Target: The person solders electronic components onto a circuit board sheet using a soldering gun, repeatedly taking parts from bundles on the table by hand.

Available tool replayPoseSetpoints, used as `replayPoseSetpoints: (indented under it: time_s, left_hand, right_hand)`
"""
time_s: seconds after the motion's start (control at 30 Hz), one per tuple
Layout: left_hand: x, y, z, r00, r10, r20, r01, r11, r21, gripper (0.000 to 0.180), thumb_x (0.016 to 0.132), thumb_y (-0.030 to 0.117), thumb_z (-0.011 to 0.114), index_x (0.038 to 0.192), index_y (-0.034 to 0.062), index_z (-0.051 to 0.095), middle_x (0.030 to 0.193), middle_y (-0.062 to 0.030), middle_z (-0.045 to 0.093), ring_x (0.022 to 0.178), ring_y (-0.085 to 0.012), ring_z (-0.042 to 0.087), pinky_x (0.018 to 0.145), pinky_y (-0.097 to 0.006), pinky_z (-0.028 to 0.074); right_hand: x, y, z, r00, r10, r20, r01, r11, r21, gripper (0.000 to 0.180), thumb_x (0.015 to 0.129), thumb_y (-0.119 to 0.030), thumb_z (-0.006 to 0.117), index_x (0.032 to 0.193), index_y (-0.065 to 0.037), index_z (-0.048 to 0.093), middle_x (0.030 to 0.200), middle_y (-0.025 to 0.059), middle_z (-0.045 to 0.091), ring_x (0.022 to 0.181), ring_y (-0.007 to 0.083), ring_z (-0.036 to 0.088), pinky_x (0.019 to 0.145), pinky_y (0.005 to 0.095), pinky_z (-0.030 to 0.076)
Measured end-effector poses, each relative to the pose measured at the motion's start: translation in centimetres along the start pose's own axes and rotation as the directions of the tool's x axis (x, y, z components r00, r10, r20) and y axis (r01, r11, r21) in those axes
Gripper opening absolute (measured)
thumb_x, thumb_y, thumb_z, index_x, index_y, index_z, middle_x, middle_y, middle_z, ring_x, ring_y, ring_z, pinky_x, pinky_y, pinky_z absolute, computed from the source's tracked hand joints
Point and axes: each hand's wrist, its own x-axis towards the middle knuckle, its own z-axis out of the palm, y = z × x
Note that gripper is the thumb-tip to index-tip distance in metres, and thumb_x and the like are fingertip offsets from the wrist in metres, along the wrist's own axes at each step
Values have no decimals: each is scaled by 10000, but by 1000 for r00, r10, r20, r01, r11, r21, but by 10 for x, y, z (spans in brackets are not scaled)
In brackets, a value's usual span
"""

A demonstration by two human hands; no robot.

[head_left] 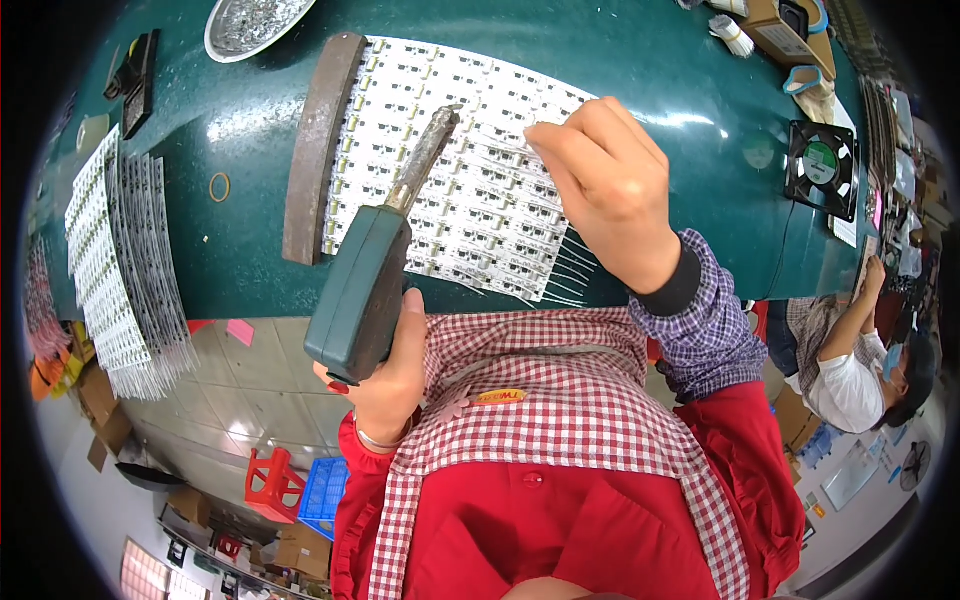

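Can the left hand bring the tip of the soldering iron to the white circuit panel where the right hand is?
Probably yes: the left hand holds the soldering iron over the white circuit panel, with nothing between tip and right hand.

Setting: dark green worktop (640, 60) over pale glossy floor tiles (250, 380).
Red plastic stool (272, 485) beside blue crate (325, 495); cardboard boxes (100, 405) at left (ceiling light glares off tiles); small black fan (822, 165) on worktop's right.

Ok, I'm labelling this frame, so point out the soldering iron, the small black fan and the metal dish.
soldering iron (362, 290), head view, on its green handle.
small black fan (821, 165), head view, on its round hub.
metal dish (255, 22), head view, on its silvery inside near the rim.
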Motion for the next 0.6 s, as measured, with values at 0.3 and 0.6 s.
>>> replayPoseSetpoints:
  time_s: [0.3,0.6]
  left_hand:
    - [3,1,3,998,-17,61,16,1000,20,259,776,35,822,996,-45,711,898,-97,735,728,-162,696,646,-284,532]
    - [8,3,8,995,-5,96,7,1000,-27,234,787,13,799,997,-42,714,898,-83,731,728,-133,674,653,-276,522]
  right_hand:
    - [-2,12,28,998,-22,-54,22,1000,-4,168,700,24,694,853,-41,670,758,54,540,717,224,565,585,337,484]
    - [-3,10,33,997,13,-79,-12,1000,17,233,698,71,773,888,-40,697,728,55,544,686,229,562,585,342,467]
